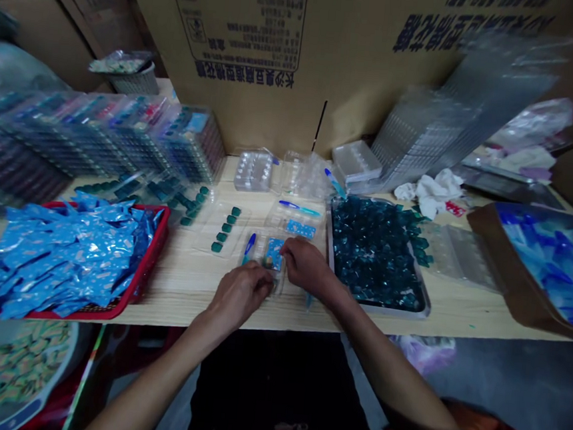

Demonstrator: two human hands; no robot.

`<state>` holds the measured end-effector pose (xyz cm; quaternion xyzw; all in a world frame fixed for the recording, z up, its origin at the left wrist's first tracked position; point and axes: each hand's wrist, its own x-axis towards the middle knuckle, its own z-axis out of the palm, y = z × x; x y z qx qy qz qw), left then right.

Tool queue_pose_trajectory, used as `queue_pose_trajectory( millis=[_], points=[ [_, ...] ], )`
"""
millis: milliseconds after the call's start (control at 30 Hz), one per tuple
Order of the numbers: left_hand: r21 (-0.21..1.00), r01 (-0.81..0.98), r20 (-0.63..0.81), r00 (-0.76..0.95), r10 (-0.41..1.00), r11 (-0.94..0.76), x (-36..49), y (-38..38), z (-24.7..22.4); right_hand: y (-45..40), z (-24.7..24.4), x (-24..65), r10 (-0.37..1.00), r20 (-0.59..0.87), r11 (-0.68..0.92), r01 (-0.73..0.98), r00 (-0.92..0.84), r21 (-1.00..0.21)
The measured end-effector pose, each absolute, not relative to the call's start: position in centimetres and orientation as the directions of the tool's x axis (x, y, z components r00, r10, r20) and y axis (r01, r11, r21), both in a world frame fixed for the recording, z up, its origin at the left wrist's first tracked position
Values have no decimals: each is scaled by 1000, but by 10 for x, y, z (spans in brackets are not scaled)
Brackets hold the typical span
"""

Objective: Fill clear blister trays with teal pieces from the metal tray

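A glossy clear plastic blister pack (274,286) lies on the pale, smooth wood-grain bench (179,299). Left, shiny blue foil sachets (62,255) fill a red plastic basket (158,234); right, a dull metal tray (422,297) holds glossy teal pieces (374,249). Far stands a matt cardboard carton (235,110).

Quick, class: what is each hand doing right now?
Left hand: closed at the clear plastic blister tray, what it holds unclear.
Right hand: closed at the same tray, what it holds unclear.

Head view, forward-down, onto left hand (238,296), right hand (307,267)
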<state>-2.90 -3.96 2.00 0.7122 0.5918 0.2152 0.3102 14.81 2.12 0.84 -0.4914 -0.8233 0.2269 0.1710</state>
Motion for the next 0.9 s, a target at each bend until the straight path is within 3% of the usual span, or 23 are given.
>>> queue_pose_trajectory(
  millis=[67,133,200,267,467,733,800,900],
  points=[
    [884,461,-96,25,995,74,-36,-35,25,19,14,140,864,42,468,769,-502,-435],
    [959,72,-267,-108,958,275,-44,-29,34,16,18,131,833,27,531,786,-552,-316],
    [880,-234,-444,-102,890,413,-53,-22,45,15,20,123,811,10,573,789,-585,-221],
    [799,-364,-536,-67,842,479,-60,-17,53,14,21,116,801,-6,589,791,-598,-165],
    [780,-408,-548,-78,833,475,-62,-5,46,18,19,109,801,-14,591,794,-598,-142],
    [857,-366,-428,-116,896,362,-61,9,28,27,23,108,820,-97,545,822,-564,-163],
    [876,-353,-396,-134,908,330,-59,9,26,29,27,113,858,-37,489,837,-512,-245],
    [902,-301,-362,-139,922,309,-52,11,26,35,28,119,903,70,386,729,-423,-565]
  ],
)
